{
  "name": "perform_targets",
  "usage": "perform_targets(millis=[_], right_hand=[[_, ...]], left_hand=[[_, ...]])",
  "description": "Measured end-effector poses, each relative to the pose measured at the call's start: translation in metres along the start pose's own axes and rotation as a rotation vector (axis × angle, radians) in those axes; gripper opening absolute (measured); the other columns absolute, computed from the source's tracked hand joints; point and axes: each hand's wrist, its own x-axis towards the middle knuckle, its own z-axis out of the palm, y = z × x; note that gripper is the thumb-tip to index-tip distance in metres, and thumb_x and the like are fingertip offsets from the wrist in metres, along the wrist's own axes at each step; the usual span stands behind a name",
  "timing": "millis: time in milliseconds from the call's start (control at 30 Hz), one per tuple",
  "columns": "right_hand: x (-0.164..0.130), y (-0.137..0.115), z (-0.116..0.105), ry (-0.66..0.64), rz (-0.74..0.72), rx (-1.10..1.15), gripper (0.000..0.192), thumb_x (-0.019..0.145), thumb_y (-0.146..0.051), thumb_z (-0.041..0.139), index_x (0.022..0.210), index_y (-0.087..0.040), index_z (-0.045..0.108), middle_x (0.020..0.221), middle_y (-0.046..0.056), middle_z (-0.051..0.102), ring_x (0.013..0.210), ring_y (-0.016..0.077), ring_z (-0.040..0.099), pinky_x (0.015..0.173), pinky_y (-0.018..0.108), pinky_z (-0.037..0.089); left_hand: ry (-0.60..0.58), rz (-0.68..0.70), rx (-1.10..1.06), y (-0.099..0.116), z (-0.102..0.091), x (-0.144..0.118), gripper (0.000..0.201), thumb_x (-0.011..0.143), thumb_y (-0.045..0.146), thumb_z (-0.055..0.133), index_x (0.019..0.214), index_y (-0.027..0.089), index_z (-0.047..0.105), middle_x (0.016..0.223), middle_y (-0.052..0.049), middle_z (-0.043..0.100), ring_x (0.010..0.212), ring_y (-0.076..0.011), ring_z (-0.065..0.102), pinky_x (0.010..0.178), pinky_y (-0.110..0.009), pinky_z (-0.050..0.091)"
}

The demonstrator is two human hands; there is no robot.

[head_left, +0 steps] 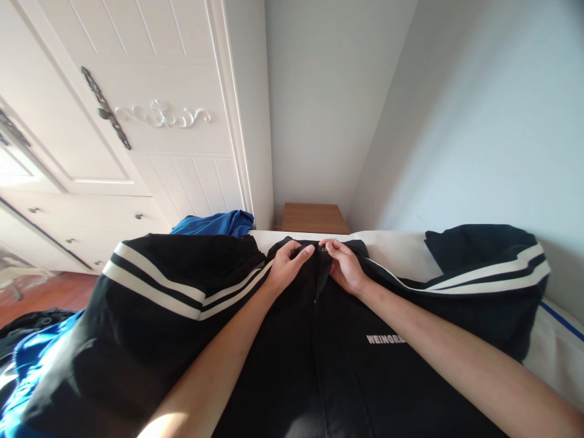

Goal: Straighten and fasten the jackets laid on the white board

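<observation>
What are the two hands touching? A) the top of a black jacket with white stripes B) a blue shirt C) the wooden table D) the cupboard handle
A: the left hand and right hand both pinch the collar end of the black jacket, by a snap button.

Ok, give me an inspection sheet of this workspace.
Surface: white bed, mostly covered by clothing.
Job's things: black jacket with white stripes, spread flat; small snap at the collar.
Clutter: blue garment behind; more blue fabric at left.
Grippers: left hand and right hand both pinch the collar edges at the snap.
Cables: nothing seen.
Surroundings: white wardrobe, wooden nightstand, pale wall.
</observation>
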Motion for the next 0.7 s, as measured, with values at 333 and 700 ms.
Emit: perform_targets(millis=[333, 700], right_hand=[[-0.0019, -0.0080, -0.0001, 0.044, -0.103, -0.249, 0.051, 0.064, -0.055, 0.087, 0.084, -0.017, 0.060, 0.075, -0.002, 0.054, 0.066, 0.0106, 0.047, 0.054, 0.022, 0.038], [-0.0002, -0.0039, -0.0073, -0.032, 0.040, -0.124, 0.063, 0.064, -0.048, 0.087, 0.112, -0.020, 0.057, 0.097, 0.002, 0.067, 0.080, 0.0147, 0.064, 0.074, 0.027, 0.052]], left_hand=[[0.052, -0.016, -0.072, -0.0076, 0.0009, 0.0020, 0.048, 0.072, 0.058, 0.082, 0.085, 0.017, 0.061, 0.069, 0.002, 0.061, 0.063, -0.0104, 0.053, 0.062, -0.023, 0.041], [0.143, 0.074, -0.025, -0.0049, -0.0041, 0.0048, 0.055, 0.085, 0.071, 0.061, 0.088, 0.017, 0.072, 0.086, -0.004, 0.073, 0.083, -0.0175, 0.065, 0.080, -0.029, 0.051]])
